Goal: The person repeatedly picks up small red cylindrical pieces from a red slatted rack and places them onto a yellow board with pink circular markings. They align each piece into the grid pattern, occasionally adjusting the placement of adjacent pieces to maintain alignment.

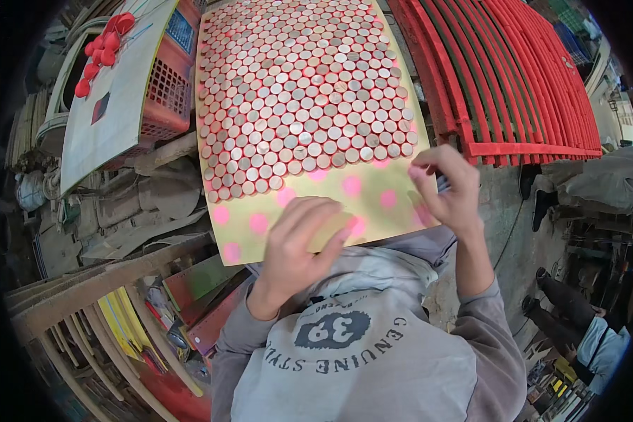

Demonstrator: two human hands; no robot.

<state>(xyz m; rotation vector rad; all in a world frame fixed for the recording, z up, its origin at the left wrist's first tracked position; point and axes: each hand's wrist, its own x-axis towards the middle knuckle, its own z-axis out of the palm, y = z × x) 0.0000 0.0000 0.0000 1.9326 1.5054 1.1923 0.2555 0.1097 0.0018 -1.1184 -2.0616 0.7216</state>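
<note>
In the head view, round discs cover our yellow board's far part. Over its near part, our left hand is loosely parted; at its right edge, our right hand curls, grip unclear. Discs seem light, stiff, best rim-pinched.

From near above, the head camera looks steeply down past the near edge of the yellow board, facing its far end.

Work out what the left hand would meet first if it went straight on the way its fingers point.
Probably the nearest discs, ahead of the left hand across the pink-spotted strip of the board. The hand's height is unclear: if it dips, the board itself comes first.
</note>
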